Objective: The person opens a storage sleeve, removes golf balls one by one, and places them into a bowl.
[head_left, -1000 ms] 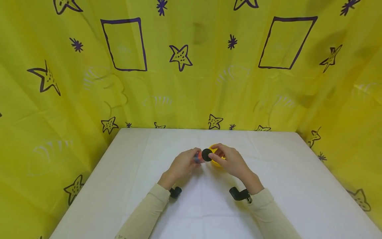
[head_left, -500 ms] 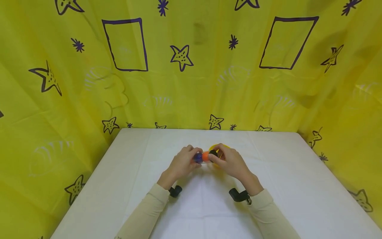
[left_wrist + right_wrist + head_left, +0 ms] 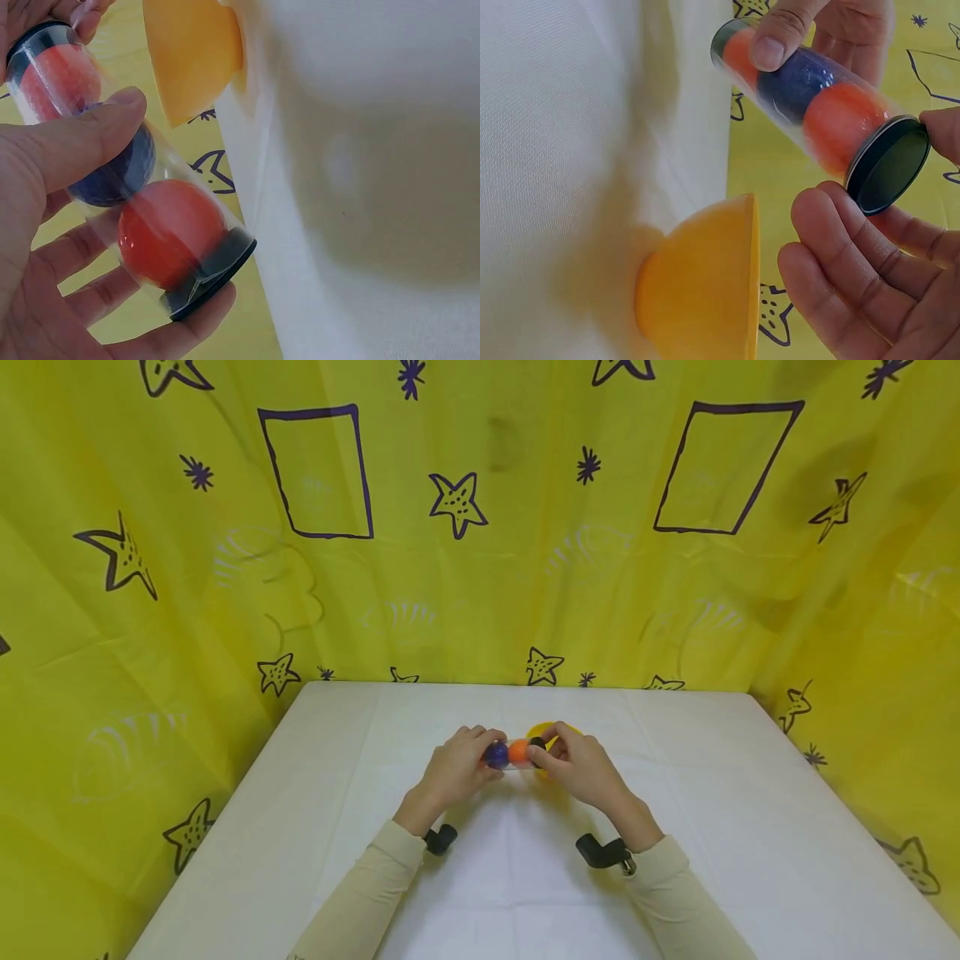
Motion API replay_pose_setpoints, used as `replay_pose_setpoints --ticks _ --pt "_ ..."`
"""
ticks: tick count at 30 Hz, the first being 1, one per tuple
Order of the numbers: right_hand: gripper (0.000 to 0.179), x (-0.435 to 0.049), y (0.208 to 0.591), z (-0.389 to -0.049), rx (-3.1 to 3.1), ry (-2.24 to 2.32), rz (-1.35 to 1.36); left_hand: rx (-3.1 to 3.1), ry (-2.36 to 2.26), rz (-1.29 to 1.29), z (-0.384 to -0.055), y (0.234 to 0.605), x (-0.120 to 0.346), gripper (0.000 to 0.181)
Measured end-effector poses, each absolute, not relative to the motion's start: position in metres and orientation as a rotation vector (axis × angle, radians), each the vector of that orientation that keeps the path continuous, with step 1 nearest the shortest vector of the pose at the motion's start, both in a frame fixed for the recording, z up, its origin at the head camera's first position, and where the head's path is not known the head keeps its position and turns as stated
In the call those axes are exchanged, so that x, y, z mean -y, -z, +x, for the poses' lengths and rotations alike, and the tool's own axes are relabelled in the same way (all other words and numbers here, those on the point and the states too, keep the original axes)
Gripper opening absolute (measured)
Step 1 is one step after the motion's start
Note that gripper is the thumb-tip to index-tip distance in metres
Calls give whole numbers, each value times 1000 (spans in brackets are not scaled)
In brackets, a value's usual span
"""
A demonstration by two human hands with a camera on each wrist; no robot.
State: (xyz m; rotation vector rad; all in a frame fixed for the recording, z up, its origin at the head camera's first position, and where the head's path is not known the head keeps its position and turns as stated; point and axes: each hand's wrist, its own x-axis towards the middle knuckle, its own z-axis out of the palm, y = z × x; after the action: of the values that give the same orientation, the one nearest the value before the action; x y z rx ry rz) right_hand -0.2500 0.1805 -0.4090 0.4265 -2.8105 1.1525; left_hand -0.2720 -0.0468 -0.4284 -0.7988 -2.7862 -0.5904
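My left hand [image 3: 453,768] grips a clear plastic tube [image 3: 161,157], its thumb across the side and its fingers underneath. Inside, a dark blue ball [image 3: 787,90] sits between an orange-red ball [image 3: 844,124] and another orange-red ball [image 3: 172,232]. Thumb and fingers of my right hand [image 3: 588,768] pinch the black cap [image 3: 892,165] at the tube's right end, and the cap sits on the rim. A second black cap [image 3: 214,285] closes the left end, with a left fingertip against it. The tube is held above the table, roughly sideways.
A yellow bowl [image 3: 697,292] stands upright on the white table [image 3: 360,827], just behind and under my right hand, which partly hides it in the head view. Yellow curtain [image 3: 517,602] with drawn stars surrounds the table's back and sides.
The tube has turned from its black cap facing the head camera to lying sideways, showing the balls. My right fingers have shifted round the cap. Over the last half second little moves.
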Motion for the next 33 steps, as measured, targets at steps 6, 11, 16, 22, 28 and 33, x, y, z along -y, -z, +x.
replay_pose_setpoints --ticks 6,11,16,22,28,33 --pt "36 -183 408 -249 2850 -1217 460 2826 605 -793 -268 427 48 52" --pt "33 -185 407 -249 2834 -1239 521 2830 615 -822 -266 425 48 51" --pt "34 -184 407 -250 2825 -1225 579 2809 585 -846 -268 425 51 51" --pt "33 -183 407 -250 2817 -1166 622 2810 567 -863 -270 424 53 50" --pt "30 -183 408 -250 2825 -1137 626 2847 540 -868 -272 422 54 51" --pt "32 -184 409 -251 2840 -1135 640 2859 528 -865 -272 423 54 52"
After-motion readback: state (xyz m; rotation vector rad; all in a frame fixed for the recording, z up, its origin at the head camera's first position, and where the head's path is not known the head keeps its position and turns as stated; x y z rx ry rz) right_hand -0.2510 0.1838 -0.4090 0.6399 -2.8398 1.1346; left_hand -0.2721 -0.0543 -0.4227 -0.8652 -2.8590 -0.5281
